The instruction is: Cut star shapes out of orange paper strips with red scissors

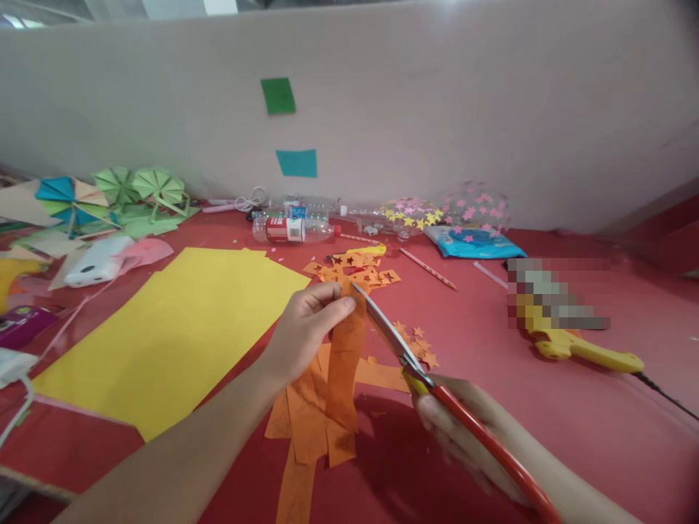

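On the red table, cutting looks partly done. The left hand pinches one orange strip; the right hand wraps around one pair of scissors, tips at the strip's top. Under it lie more strips, at least four, seemingly left to cut. Beyond sit offcuts with star-shaped holes; nearer, loose stars look finished, too heaped to count.

Background is filled by a pale grey wall, marked by a green square above a blue rectangle. A red tabletop is spread below; a darker red surface is seen far right. Over the wall, a bright patch, possibly a window, is cut off. Faint glare is caught up top.
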Action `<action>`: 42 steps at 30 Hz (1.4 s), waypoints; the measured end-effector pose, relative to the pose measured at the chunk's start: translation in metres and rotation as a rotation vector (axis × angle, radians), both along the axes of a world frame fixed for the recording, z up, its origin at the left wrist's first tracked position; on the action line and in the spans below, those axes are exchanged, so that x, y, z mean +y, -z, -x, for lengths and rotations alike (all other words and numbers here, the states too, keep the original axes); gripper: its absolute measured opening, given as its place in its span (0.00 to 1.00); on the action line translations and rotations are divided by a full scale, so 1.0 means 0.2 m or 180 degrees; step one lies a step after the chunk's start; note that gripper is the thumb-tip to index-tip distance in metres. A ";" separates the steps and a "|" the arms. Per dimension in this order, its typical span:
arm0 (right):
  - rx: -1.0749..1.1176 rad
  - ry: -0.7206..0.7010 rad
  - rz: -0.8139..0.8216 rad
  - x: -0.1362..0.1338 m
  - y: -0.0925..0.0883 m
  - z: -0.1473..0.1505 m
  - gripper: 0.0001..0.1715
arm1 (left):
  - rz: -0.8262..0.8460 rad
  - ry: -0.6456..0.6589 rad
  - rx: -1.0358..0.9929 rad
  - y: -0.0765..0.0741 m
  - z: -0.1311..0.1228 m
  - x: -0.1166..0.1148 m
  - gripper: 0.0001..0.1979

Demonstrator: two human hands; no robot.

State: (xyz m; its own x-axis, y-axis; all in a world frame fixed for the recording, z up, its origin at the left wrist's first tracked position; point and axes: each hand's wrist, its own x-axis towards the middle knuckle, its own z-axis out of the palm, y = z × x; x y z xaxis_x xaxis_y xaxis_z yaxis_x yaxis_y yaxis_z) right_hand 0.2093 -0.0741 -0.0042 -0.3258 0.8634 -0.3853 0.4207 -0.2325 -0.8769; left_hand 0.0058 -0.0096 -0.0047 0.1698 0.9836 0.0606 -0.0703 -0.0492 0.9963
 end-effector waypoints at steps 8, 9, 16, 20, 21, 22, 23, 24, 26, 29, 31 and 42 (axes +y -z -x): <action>-0.0004 0.0104 0.0087 0.01 -0.02 0.00 0.31 | 0.0268 0.0073 -0.0522 0.00 0.01 0.01 0.09; -0.0033 0.0119 0.0076 0.01 -0.01 0.00 0.31 | 0.0257 0.0098 -0.0521 -0.01 0.01 0.02 0.09; -0.0153 0.0228 -0.0058 0.02 0.04 -0.01 0.31 | 0.0079 0.0206 0.0040 -0.08 0.06 0.04 0.08; -0.0200 0.0074 0.0013 0.02 0.01 -0.01 0.32 | 0.0042 -0.0016 0.0256 -0.10 0.07 0.04 0.08; -0.0203 0.0033 -0.0008 0.02 0.01 -0.02 0.33 | 0.0029 -0.0057 0.0250 -0.10 0.07 0.04 0.07; -0.0201 -0.0012 -0.0052 0.02 0.01 -0.02 0.33 | 0.0025 -0.0085 0.0250 -0.10 0.07 0.04 0.07; -0.0199 -0.0061 -0.0102 0.03 0.01 -0.02 0.34 | 0.0031 -0.0097 0.0265 -0.10 0.07 0.04 0.07; -0.0195 -0.0109 -0.0148 0.03 0.01 -0.02 0.34 | 0.0044 -0.0098 0.0289 -0.11 0.08 0.04 0.07; -0.0198 -0.0215 -0.0216 0.03 0.01 -0.03 0.35 | 0.0075 -0.0090 0.0340 -0.11 0.08 0.04 0.07; -0.0231 -0.0399 -0.0267 0.03 0.01 -0.04 0.36 | 0.0092 -0.0036 0.0411 -0.12 0.08 0.05 0.06; -0.0261 -0.0547 -0.0330 0.04 0.01 -0.05 0.37 | 0.0098 0.0007 0.0447 -0.12 0.09 0.05 0.06; -0.0251 -0.0584 -0.0317 0.03 -0.01 -0.05 0.37 | 0.0131 0.0044 0.0474 -0.11 0.08 0.05 0.06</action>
State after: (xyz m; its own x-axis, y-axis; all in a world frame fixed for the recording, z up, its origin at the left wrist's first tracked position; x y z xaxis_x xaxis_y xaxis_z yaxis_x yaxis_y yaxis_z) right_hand 0.2184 -0.0677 -0.0018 -0.4531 0.8275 -0.3316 0.5161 -0.0598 -0.8544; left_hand -0.0110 -0.0004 0.0182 0.1876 0.9822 -0.0066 0.0779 -0.0081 0.9969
